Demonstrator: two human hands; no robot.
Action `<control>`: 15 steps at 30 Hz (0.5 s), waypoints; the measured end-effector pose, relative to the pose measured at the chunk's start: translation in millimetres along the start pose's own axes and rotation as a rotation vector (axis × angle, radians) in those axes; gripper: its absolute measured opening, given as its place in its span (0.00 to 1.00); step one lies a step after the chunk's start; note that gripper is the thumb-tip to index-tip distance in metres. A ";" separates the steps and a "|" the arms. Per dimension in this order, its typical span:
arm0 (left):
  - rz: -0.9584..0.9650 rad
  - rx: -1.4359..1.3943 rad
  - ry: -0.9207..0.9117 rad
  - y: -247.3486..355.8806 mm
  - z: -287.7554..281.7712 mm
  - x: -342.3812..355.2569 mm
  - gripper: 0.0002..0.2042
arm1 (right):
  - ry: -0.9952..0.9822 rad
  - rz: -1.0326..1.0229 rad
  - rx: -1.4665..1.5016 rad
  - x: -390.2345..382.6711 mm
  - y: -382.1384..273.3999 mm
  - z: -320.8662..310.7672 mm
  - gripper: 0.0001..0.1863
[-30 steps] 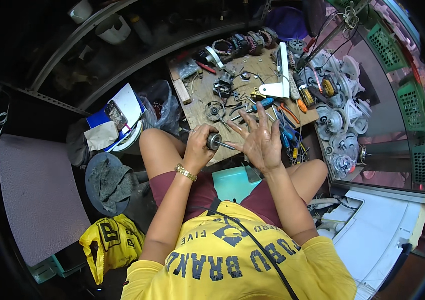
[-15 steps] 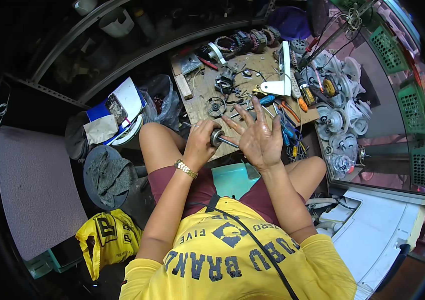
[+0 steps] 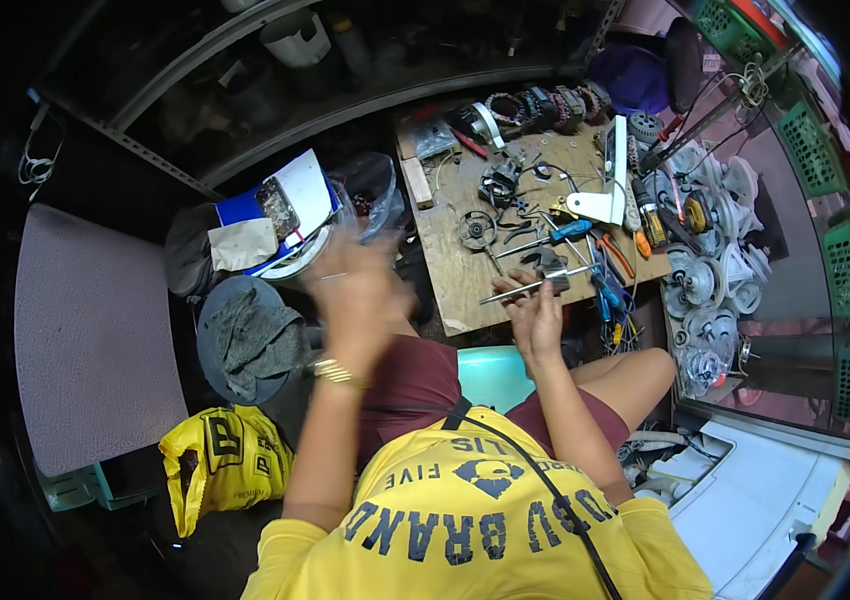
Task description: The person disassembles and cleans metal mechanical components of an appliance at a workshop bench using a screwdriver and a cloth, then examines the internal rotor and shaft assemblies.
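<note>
A motor rotor (image 3: 554, 279), a grey metal cylinder with a long shaft through it, lies across the fingers of my right hand (image 3: 539, 318). That hand is closed round it at the near edge of the wooden workboard (image 3: 455, 285). My left hand (image 3: 360, 305), with a gold watch at the wrist, is smeared by motion; its fingers cannot be made out. It hovers in front of a grey round container with a dark rag (image 3: 250, 345) on it. Beyond the rotor lie a blue-handled screwdriver (image 3: 570, 230) and orange-handled pliers (image 3: 617, 258).
Several wound motor coils (image 3: 555, 105) line the board's far edge, near a white bracket (image 3: 600, 205). White fan parts (image 3: 715, 270) crowd the right side. A yellow bag (image 3: 230, 460) sits at lower left, and a white panel (image 3: 755, 500) stands at lower right.
My left hand has come off the rotor and swung left. The rotor now rests in my right hand, whose spread fingers have closed on it. The whole view has shifted.
</note>
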State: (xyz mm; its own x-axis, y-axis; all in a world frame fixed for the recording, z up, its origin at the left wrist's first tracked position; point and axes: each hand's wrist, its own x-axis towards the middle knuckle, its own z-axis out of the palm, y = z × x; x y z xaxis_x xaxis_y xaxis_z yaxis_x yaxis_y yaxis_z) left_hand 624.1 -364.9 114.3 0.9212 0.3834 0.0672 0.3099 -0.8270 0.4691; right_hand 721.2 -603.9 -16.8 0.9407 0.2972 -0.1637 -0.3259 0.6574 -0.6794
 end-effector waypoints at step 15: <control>-0.189 -0.282 0.499 -53.3 57.6 -19.1 0.22 | 0.263 -0.064 -0.183 7.6 -63.0 -75.4 0.14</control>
State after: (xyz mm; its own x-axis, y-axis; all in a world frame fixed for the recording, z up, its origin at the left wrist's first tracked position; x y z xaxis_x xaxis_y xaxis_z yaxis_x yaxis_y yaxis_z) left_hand 603.6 -351.9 37.3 0.6132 0.7162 0.3332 0.3202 -0.6110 0.7240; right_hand 756.0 -695.3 -29.2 0.9586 0.0542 -0.2796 -0.2654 0.5262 -0.8079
